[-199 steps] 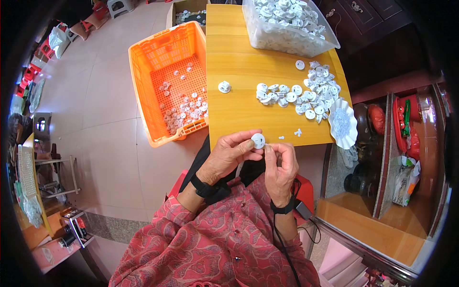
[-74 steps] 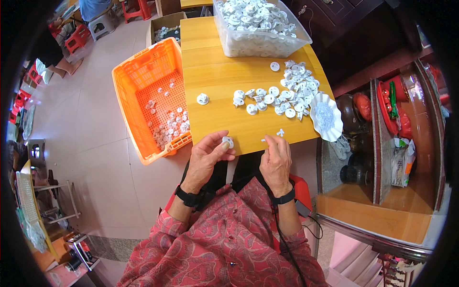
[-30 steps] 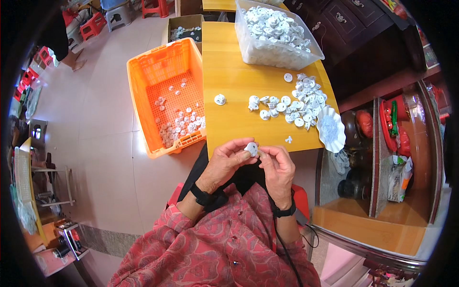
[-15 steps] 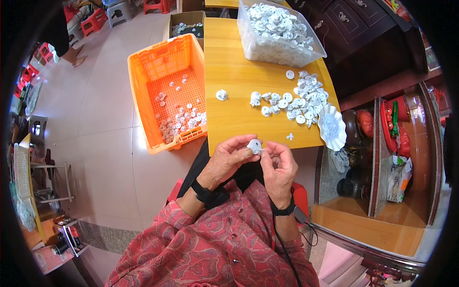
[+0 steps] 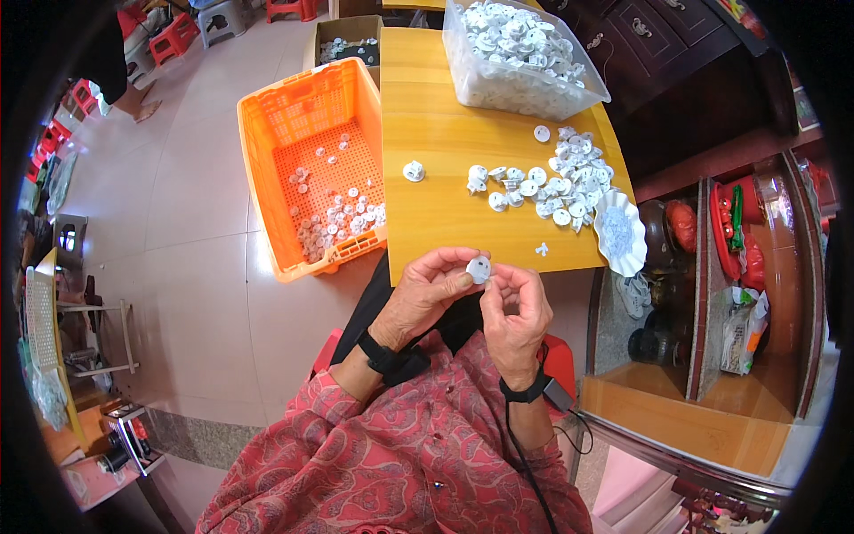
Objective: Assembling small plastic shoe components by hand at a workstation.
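Between the thumb and fingers of my left hand (image 5: 429, 289) is a small round white plastic part (image 5: 479, 269), its flat face with small dark holes turned up. My right hand (image 5: 516, 313) has its thumb and fingers pinched together at the part's lower right edge; whatever lies between those tips is too small to make out. Both hands are at the near edge of the yellow wooden table (image 5: 427, 107). Beyond them spreads a pile of similar white parts (image 5: 578, 182). A small white branched piece (image 5: 542, 249) lies nearer. One white part (image 5: 414, 171) sits apart on the left.
A scalloped white dish (image 5: 630, 263) of tiny clear pieces stands at the table's right edge. Farther back is a translucent bin (image 5: 525, 107) heaped with white parts. Left of the table, an orange crate (image 5: 260, 178) holds scattered white parts. Shelves (image 5: 703, 294) stand to the right.
The white part in my left hand has turned so its face shows more fully. My right fingertips have come in closer against its edge and curled more.
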Action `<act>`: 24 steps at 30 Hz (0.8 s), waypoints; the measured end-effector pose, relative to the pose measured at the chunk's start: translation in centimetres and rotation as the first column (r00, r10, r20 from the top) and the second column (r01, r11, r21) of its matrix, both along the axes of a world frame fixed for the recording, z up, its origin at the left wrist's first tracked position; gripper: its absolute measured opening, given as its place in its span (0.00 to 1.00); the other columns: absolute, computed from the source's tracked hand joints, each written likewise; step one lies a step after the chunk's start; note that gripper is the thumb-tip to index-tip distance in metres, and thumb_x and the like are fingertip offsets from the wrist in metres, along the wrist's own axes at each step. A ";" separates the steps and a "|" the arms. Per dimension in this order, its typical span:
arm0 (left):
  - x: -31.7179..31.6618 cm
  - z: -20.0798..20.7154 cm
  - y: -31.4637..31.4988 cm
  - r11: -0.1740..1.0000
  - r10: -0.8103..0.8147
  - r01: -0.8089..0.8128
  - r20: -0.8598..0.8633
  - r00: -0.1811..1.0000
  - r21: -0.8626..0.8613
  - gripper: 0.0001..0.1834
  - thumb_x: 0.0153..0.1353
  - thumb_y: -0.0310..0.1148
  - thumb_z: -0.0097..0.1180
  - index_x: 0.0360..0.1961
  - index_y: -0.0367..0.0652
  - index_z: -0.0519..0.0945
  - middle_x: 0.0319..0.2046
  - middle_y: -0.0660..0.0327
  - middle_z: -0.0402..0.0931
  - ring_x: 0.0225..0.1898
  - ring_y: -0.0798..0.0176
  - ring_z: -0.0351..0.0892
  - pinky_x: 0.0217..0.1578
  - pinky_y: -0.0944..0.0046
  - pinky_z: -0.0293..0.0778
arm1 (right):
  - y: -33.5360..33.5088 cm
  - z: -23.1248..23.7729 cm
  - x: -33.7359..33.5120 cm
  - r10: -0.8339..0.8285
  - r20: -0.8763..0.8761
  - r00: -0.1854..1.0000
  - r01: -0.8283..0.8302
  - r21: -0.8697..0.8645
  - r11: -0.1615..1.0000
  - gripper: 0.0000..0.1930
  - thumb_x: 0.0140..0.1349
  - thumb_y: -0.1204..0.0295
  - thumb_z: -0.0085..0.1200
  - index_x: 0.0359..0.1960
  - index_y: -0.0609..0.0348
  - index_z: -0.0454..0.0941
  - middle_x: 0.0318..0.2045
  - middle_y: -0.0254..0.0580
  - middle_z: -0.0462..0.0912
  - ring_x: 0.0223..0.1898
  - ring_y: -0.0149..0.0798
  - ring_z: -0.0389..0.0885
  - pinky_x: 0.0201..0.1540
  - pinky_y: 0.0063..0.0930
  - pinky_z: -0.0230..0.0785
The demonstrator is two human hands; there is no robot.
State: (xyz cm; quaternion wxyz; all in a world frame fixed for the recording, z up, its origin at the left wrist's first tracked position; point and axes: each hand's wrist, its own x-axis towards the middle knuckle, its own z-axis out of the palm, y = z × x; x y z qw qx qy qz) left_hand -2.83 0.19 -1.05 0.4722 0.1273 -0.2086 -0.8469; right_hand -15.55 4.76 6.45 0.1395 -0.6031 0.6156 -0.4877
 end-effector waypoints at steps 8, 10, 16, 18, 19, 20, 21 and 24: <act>-0.1 0.3 0.1 0.998 0.032 -0.034 -0.022 0.999 -0.049 0.20 0.60 0.18 0.60 0.55 0.34 0.75 0.53 0.56 0.75 0.56 0.62 0.75 0.60 0.61 0.72 | 0.2 -0.1 0.1 -0.003 -0.010 1.000 0.003 0.002 1.000 0.10 0.55 0.85 0.58 0.39 0.64 0.77 0.30 0.39 0.78 0.24 0.30 0.75 0.25 0.22 0.70; 0.0 0.5 0.1 0.998 0.031 -0.032 -0.029 0.999 -0.053 0.21 0.60 0.17 0.60 0.55 0.34 0.75 0.54 0.56 0.75 0.57 0.61 0.75 0.60 0.61 0.72 | 0.2 0.0 0.3 -0.006 -0.009 1.000 0.006 0.002 1.000 0.10 0.55 0.85 0.58 0.39 0.64 0.77 0.30 0.40 0.78 0.24 0.30 0.75 0.25 0.22 0.70; 0.0 0.4 0.2 0.997 0.024 -0.024 -0.012 1.000 -0.074 0.22 0.59 0.16 0.60 0.55 0.34 0.75 0.54 0.56 0.75 0.57 0.61 0.75 0.61 0.62 0.71 | 0.3 -0.1 0.4 -0.006 -0.047 0.999 0.004 -0.036 0.999 0.10 0.55 0.86 0.58 0.38 0.65 0.76 0.30 0.41 0.77 0.24 0.32 0.77 0.25 0.24 0.72; 0.0 0.3 0.3 0.996 0.027 -0.027 -0.002 1.000 -0.084 0.22 0.59 0.15 0.60 0.55 0.35 0.75 0.54 0.56 0.75 0.57 0.62 0.75 0.61 0.62 0.71 | 0.3 -0.1 0.3 0.018 -0.088 0.996 -0.022 -0.043 0.999 0.10 0.54 0.86 0.58 0.38 0.65 0.76 0.29 0.42 0.77 0.23 0.34 0.76 0.24 0.26 0.71; 0.0 0.3 0.2 0.993 0.034 -0.029 0.037 0.999 -0.116 0.21 0.59 0.16 0.60 0.55 0.35 0.76 0.53 0.56 0.75 0.56 0.62 0.75 0.60 0.63 0.71 | 0.3 0.0 0.2 0.017 -0.087 0.996 -0.021 -0.043 0.999 0.10 0.54 0.86 0.58 0.38 0.65 0.76 0.29 0.42 0.77 0.23 0.34 0.76 0.24 0.26 0.71; 0.0 0.2 0.2 0.989 0.041 -0.030 0.076 0.996 -0.148 0.21 0.59 0.16 0.60 0.54 0.35 0.76 0.53 0.57 0.76 0.56 0.63 0.75 0.60 0.63 0.71 | 0.3 0.1 0.1 0.028 -0.109 0.994 -0.032 -0.033 0.999 0.10 0.54 0.86 0.58 0.38 0.65 0.76 0.29 0.42 0.76 0.22 0.35 0.76 0.24 0.26 0.71; 0.0 0.3 0.2 0.989 0.039 -0.027 0.076 0.996 -0.148 0.21 0.59 0.16 0.60 0.54 0.35 0.76 0.53 0.57 0.76 0.56 0.63 0.75 0.60 0.63 0.71 | 0.4 0.2 0.0 0.038 -0.132 0.991 -0.041 -0.023 0.999 0.10 0.54 0.86 0.58 0.38 0.65 0.75 0.28 0.43 0.76 0.22 0.36 0.76 0.24 0.27 0.71; 0.3 0.8 0.1 0.968 0.053 -0.007 0.176 0.983 -0.250 0.20 0.59 0.16 0.61 0.53 0.34 0.77 0.51 0.57 0.77 0.54 0.64 0.76 0.59 0.64 0.72 | 0.5 -0.1 -0.3 0.053 -0.169 0.984 -0.053 0.002 0.999 0.10 0.55 0.85 0.58 0.39 0.64 0.75 0.29 0.43 0.76 0.23 0.36 0.76 0.24 0.28 0.70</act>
